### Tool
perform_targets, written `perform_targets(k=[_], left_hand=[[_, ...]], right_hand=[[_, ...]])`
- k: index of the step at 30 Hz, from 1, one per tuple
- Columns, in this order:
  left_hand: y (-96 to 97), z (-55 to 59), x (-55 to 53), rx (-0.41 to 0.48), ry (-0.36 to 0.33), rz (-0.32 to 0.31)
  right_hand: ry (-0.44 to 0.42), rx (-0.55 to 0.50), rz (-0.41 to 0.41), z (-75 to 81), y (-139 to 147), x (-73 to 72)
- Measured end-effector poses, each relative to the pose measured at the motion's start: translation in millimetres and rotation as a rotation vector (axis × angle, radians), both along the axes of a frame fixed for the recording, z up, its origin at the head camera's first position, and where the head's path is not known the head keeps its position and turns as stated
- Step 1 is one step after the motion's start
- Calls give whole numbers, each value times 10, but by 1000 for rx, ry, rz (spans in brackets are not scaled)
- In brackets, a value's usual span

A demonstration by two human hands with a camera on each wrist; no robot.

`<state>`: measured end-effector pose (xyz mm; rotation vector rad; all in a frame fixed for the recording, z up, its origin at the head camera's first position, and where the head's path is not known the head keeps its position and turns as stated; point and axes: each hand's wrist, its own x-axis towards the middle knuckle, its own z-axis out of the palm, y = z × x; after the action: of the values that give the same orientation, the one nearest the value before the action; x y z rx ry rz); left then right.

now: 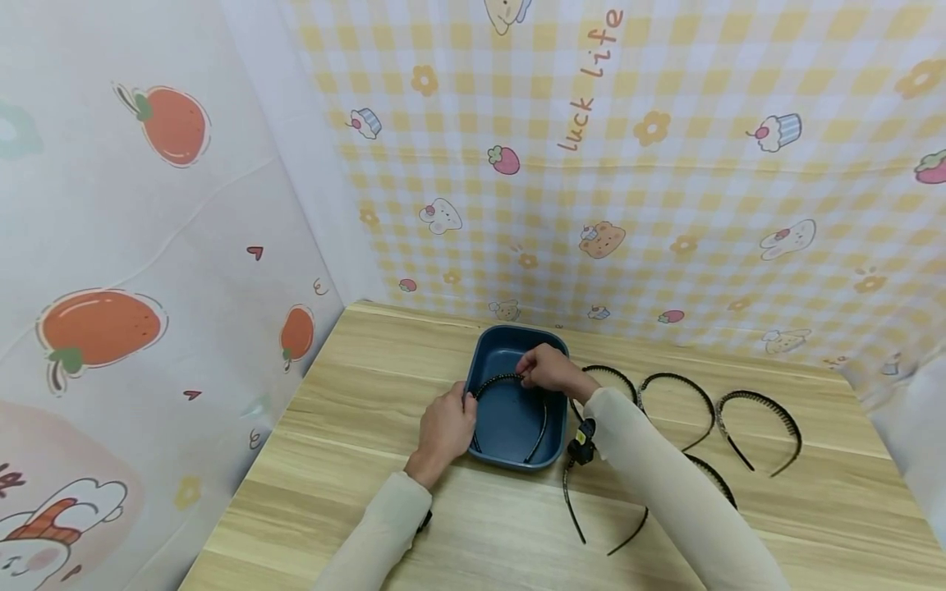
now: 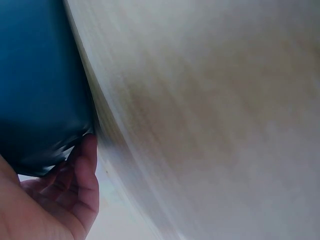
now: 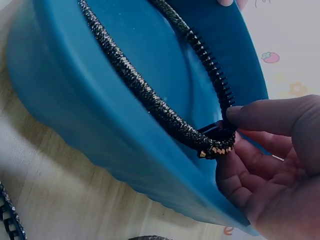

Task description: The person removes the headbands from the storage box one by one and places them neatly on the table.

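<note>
A blue rectangular plastic basin [image 1: 510, 427] stands on the wooden table. My right hand [image 1: 550, 369] reaches over its far right part and pinches a black glittery headband [image 1: 493, 378] near the top of its arch. In the right wrist view, thumb and fingers of the right hand [image 3: 285, 150] hold the headband [image 3: 150, 97] at a spot with gold beads; comb teeth line its inner side. The headband's ends point toward the basin's near side. My left hand [image 1: 447, 423] grips the basin's left rim; the left wrist view shows its curled fingers [image 2: 87, 185] at the basin's wall.
Several more black headbands lie on the table right of the basin, among them a far-right one [image 1: 791, 423], one beside it [image 1: 713, 402] and a nearer one [image 1: 572, 509], partly under my right forearm. Patterned cloth [image 1: 606, 197] hangs behind the table.
</note>
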<state>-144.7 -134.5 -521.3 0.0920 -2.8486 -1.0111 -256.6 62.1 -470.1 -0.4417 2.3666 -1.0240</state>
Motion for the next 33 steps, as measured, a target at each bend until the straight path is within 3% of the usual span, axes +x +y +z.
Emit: perform_targets(k=[8,22,33], left_hand=[[-2,8,5,-7,1,8],[3,-6,7,-2,-4,11],[9,-12,-8,-6,-4,16]], right_hand=[[32,3,18,5,-4,5],[-46,-120,-8,6,82,15],[-43,-150,-28,7,155,5]])
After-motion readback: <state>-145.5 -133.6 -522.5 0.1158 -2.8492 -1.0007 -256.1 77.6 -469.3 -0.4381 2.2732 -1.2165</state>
